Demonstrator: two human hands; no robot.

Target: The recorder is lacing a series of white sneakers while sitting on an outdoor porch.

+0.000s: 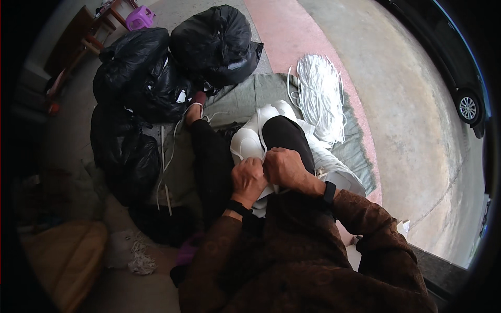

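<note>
Clearly, a fold of the white moulded pieces [249, 142] is pinched between both hands above the lap: the left hand [247, 180] is closed into a loose fist on the white edge, and the right hand [283, 167] is curled beside it, knuckles almost touching, fingers tucked under the same edge. The white pieces are draped over the raised right knee [284, 134], resting on the black trouser leg.

From here, a slip may be judged the likeliest fault: the grip is taken only at a thin edge, so the stack could slide off the knee toward the green mat [245, 96] if the pull is uneven. The white cord [177, 136] running beside the left foot [194, 110] could also be snagged by a shifted leg.

Counted outward: two hands, each with one dark wristband; the white pieces are overlapped, so their number cannot be told. One bundle of white cords [319, 96] is laid on the mat to the right. Four black plastic bags [216, 44] appear to be piled to the left and ahead. One purple stool [139, 17] is seen at the far top, one pale tangled scrap [140, 256] on the ground at lower left, and one car [459, 73] at the right rim.
</note>
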